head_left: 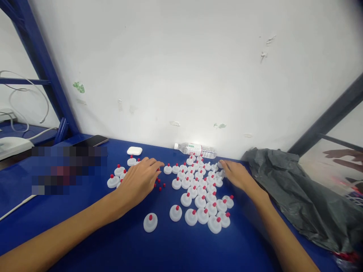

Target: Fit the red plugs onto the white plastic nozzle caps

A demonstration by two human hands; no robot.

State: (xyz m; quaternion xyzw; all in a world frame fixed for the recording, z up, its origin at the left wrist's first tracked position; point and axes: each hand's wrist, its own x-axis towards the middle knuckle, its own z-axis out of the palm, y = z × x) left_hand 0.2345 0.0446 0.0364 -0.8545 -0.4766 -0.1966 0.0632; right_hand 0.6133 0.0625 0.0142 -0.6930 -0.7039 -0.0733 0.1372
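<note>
Bare forearms (70, 228) spanned the table (113, 245), left hand (141, 175) half-curled by red caps (164, 185), right hand (234, 173) half-open at white lids (218, 183); any grip was unclear

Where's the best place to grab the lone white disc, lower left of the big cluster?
Probably pinch the disc by opposite edges of its wide rim, coming from above on the near side. It stands apart on the blue table, so its edges are free; the red tip offers less to hold.

Clear bottle (195, 149), rounded white case (134, 151)
</note>
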